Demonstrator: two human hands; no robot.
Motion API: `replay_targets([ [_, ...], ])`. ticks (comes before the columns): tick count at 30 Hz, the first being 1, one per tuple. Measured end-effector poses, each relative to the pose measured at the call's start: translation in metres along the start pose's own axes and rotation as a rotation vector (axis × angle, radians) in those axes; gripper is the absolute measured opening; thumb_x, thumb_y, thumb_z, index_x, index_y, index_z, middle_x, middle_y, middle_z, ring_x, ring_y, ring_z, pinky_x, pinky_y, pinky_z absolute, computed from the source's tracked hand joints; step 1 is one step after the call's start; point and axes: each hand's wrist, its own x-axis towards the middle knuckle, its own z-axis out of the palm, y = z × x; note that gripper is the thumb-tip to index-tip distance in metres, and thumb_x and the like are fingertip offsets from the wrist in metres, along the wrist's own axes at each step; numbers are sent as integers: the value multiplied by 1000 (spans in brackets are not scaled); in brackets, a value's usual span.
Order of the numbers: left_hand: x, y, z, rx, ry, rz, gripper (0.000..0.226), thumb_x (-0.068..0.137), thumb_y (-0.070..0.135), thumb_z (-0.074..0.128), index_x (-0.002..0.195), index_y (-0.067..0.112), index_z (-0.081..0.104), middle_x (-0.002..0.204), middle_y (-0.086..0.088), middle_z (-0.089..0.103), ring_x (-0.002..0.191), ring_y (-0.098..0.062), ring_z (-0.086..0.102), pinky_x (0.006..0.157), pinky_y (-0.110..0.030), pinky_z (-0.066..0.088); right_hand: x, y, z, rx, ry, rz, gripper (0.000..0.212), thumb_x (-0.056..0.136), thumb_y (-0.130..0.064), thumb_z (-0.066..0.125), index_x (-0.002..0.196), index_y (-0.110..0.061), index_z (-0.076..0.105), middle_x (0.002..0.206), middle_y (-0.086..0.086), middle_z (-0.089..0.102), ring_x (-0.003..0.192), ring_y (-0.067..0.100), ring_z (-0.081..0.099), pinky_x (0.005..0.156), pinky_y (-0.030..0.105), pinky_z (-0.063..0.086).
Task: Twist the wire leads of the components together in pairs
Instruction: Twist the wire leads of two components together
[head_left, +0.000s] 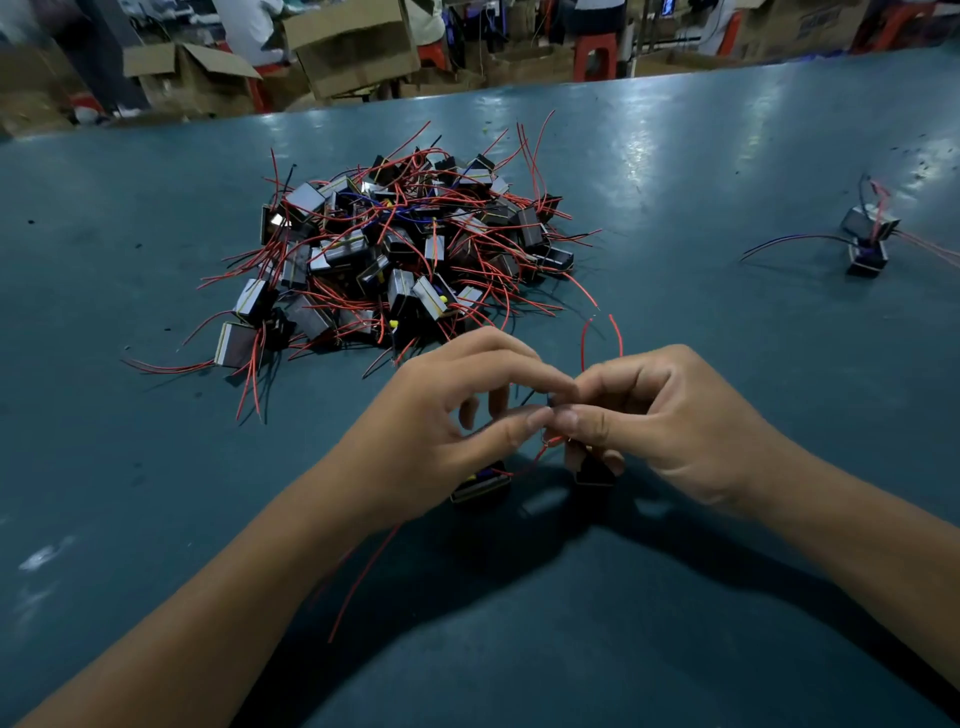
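My left hand (457, 410) and my right hand (670, 415) meet fingertip to fingertip above the table, each pinching thin wire leads (551, 441) between thumb and forefinger. Two small black components hang or rest below them: one (480, 486) under my left hand, another (595, 475) under my right, partly hidden by the fingers. Two red lead ends (602, 338) curl up above my hands. A loose red lead (363, 582) trails down past my left wrist.
A large pile of several black components with red, blue and black leads (389, 249) lies ahead on the blue-green table (675, 597). Two joined components (868, 241) sit at the far right. Cardboard boxes (353, 47) and red stools (595, 57) stand beyond the table's far edge.
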Motion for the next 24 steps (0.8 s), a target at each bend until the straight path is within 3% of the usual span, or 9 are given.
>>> replay_targets([
  [5,1,-2,-3,150,36,105,12,90,12,72,102,12,75,95,0,63,79,-15,59,74,-12,39,-1,-1,0,-8,-20,-9,9,79,-22,71,79,-15,76,64,6,69,56,12,60,49,21,46],
  [10,1,-2,-1,195,43,119,7,95,18,68,95,12,71,93,1,60,80,-19,58,70,-32,48,-1,0,2,-74,-13,-51,7,81,-21,72,80,-14,72,60,-2,67,51,4,59,48,18,45],
  [13,-2,-1,0,225,-8,50,8,99,31,56,99,25,60,96,13,53,82,-11,53,71,-24,42,-2,1,1,-127,-3,-85,6,84,-20,74,79,-16,73,60,-2,65,53,4,56,52,17,45],
  [16,-4,-1,0,196,-81,-13,15,100,39,50,98,25,53,95,14,50,84,-10,51,72,-16,35,-4,2,2,-224,7,-122,8,85,-23,72,82,-16,72,64,2,66,56,11,56,54,29,47],
  [19,-3,0,0,154,-130,-22,18,99,39,50,94,22,52,91,12,50,83,-8,49,73,-15,35,-5,2,3,-341,11,-175,6,86,-22,70,82,-18,72,67,8,66,60,28,58,56,45,48],
  [22,-3,2,-1,42,-144,-74,17,99,38,51,93,22,53,87,13,52,79,-8,50,71,-17,38,-5,2,3,-408,16,-228,6,87,-21,69,84,-18,73,68,5,66,61,27,60,59,46,47],
  [24,-4,2,-2,-24,-149,-112,13,98,37,53,96,25,55,86,13,54,74,-13,51,68,-29,44,-4,1,3,-464,25,-265,5,87,-20,69,84,-18,73,68,1,67,60,20,59,60,42,48],
])
